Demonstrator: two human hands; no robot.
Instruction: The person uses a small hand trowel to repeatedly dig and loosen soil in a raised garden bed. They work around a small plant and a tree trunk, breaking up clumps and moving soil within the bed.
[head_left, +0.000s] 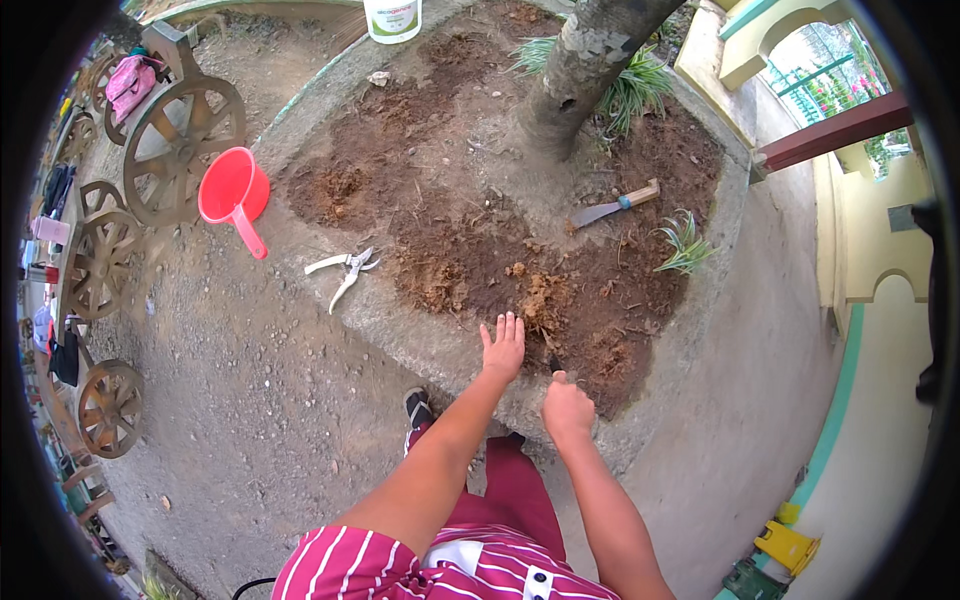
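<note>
My left hand lies flat, palm down, at the near edge of the soil bed, holding nothing. Just right of it, my right hand is closed around a dark-handled tool whose far end is at the loosened brown soil; its kind cannot be told. White-handled pruning shears lie with handles spread on the concrete border, left of my hands. Farther back, a putty knife with a wooden handle rests on the soil below the tree trunk. A spiky variegated plant grows at the right.
A red plastic dipper stands at the bed's left corner, near wooden wheel-shaped furniture. A white container is on the far border. The tree trunk rises from the bed. A concrete border surrounds the soil.
</note>
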